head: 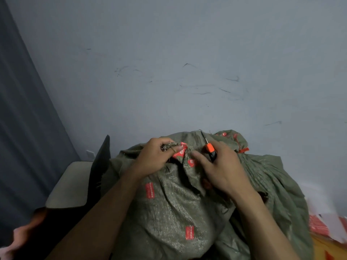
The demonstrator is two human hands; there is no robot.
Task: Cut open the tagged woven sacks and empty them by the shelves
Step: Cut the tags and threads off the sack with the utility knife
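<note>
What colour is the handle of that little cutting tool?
Orange and black, on the cutter in the right hand; head view.

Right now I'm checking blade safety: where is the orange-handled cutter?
In the head view, right of centre: the orange-handled cutter sits in the right hand, its tip pointing up toward the wall, just right of the sack's bunched neck.

Honestly we can't see much of the floor itself here, the green woven sacks [178,203] cover nearly all of it, piled against the scuffed pale wall [187,72]. We've got a beige cushioned seat [69,184] sitting to the left, touching the pile. Over on the near right there's a bit of yellow surface [323,250] with red and white packets [323,222] lying on it.
</note>
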